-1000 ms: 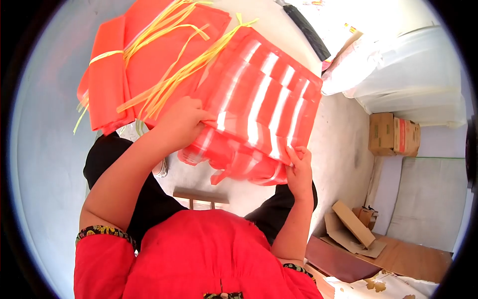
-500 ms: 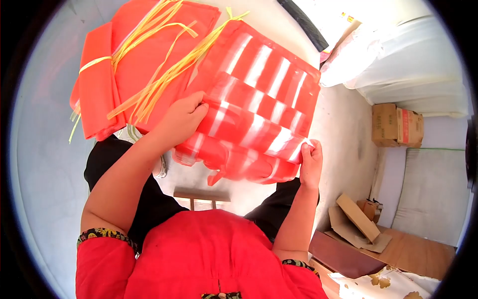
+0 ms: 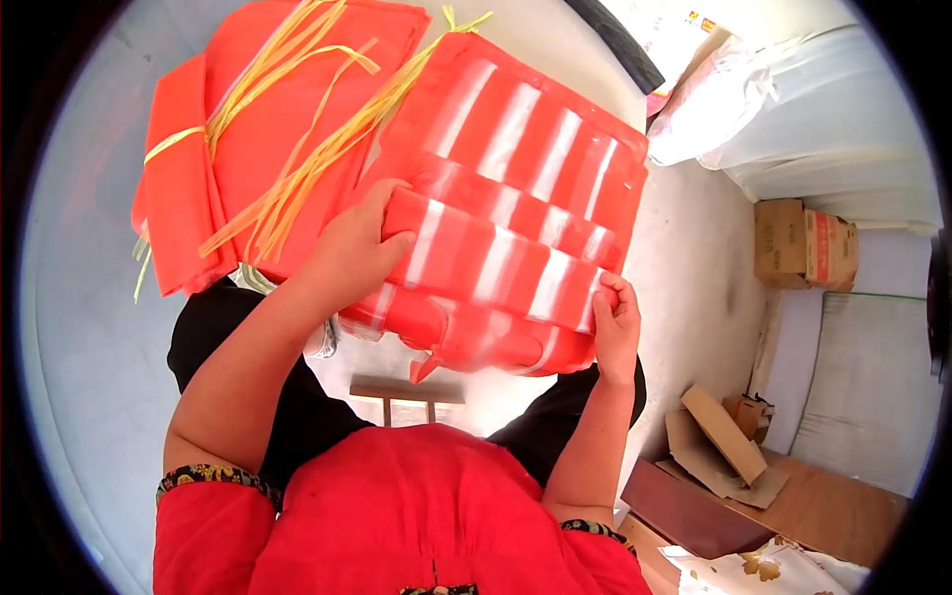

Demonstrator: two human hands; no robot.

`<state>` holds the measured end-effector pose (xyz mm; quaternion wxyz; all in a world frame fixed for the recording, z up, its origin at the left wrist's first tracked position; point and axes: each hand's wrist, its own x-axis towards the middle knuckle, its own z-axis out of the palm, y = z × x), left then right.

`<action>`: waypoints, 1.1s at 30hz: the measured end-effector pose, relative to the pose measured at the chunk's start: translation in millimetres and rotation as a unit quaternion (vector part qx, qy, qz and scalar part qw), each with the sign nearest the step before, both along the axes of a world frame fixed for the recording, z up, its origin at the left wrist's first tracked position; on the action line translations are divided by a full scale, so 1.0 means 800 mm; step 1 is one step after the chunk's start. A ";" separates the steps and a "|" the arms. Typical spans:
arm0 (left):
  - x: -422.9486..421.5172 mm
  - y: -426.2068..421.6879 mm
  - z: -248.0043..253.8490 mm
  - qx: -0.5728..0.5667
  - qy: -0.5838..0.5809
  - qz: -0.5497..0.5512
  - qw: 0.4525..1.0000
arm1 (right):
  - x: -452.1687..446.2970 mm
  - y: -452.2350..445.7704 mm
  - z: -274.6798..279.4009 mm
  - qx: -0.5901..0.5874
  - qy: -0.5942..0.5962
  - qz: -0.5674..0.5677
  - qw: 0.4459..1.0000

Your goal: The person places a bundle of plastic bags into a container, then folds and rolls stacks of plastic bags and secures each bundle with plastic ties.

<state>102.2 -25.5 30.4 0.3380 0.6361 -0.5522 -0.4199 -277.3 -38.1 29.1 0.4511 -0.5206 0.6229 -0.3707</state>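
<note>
- The pale floor (image 3: 684, 258) spreads out to the right of the banded red plastic bundle (image 3: 506, 223).
- The red shirt (image 3: 397, 506) is on the near side of the bundle.
- The bundle itself is in front of the person, at about the knees. I can't tell what holds it up. Its near part makes a flap, with loose plastic hanging below. The step in hand looks like folding or smoothing this flap.
- The flat red stack (image 3: 288, 119) lies just left of the bundle, maybe touching.
- The cardboard box (image 3: 783, 243) sits well apart, to the right of the bundle.
- The left hand (image 3: 367, 248) pinches the flap's left end, thumb on top.
- The right hand (image 3: 615, 312) pinches the flap's right end, near the corner. The next move seems to call for both hands to pull evenly, so the plastic lies flat.
- The yellow strips (image 3: 332, 154) cross the stack and reach the bundle's far left corner.
- A little red tab (image 3: 424, 370) sticks out at the bundle's near edge.
</note>
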 end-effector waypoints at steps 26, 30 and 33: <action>-0.045 -0.008 0.005 -0.354 -0.325 -0.153 0.864 | 0.057 0.008 0.036 -0.225 0.484 0.127 0.836; -0.077 -0.006 -0.011 -0.330 -0.296 -0.208 0.872 | 0.114 0.000 0.027 -0.264 0.436 0.263 0.819; -0.079 -0.013 -0.022 -0.291 -0.287 -0.229 0.884 | 0.122 -0.009 0.010 -0.212 0.418 0.290 0.835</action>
